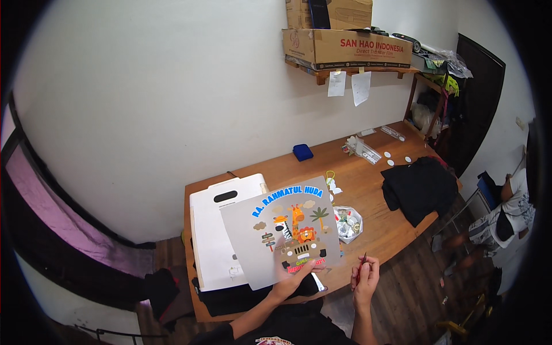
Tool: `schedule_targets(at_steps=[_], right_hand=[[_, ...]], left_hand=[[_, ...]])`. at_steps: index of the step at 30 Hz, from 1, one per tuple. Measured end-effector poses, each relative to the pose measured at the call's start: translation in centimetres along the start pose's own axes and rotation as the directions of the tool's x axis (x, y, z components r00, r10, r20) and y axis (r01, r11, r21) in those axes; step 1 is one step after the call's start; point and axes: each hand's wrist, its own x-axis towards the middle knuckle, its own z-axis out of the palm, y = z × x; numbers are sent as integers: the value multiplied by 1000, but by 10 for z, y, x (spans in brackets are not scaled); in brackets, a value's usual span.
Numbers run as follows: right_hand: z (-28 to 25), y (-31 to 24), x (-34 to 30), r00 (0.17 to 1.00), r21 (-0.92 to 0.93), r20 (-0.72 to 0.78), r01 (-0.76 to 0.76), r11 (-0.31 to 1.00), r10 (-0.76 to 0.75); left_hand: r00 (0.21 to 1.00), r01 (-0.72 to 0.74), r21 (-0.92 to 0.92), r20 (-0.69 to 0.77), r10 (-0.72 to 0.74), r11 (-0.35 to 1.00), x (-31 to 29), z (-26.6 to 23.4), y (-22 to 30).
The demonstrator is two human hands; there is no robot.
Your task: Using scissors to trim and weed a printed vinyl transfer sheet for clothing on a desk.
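A translucent printed film sheet (241,224), with a colourful cartoon giraffe, zebra, lion and jeep on it, is held up over the table. My left hand (293,280) grips it near its bottom edge, the fingers behind showing through faintly. To the right, my right hand (366,282) is closed around a small red-handled tool (361,267) with a dark pointed tip; its exact kind is hard to make out. Behind the sheet lies a white panel (207,241) with a dark oval slot. Black cloth (230,303) shows beneath that panel.
A white bowl of small items (357,233) stands right of the sheet. Folded black clothing (422,187), white oval pieces (391,163) and a blue pouch (302,152) lie on the wooden table (376,210). Cardboard boxes (362,50) fill the wall shelf. Another person (500,221) sits at right.
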Motion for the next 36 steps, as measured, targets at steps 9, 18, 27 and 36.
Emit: schedule_targets(at_steps=[9, 18, 27, 36], right_hand=[[4, -17, -16, 1000, 38, 2, 17, 999, -18], [19, -18, -11, 1000, 19, 3, 21, 1000, -21], [51, -19, 0, 989, -10, 149, 9, 1000, -8], [44, -16, 38, 981, -75, 141, -120, 990, 130]], left_hand=[[1000, -5, 11, 8, 5, 1000, -8, 7, 11], [997, -45, 40, 64, 43, 998, -5, -10, 32], [995, -82, 58, -46, 85, 995, 17, -36, 52], [991, -105, 53, -75, 108, 993, 74, -42, 38]])
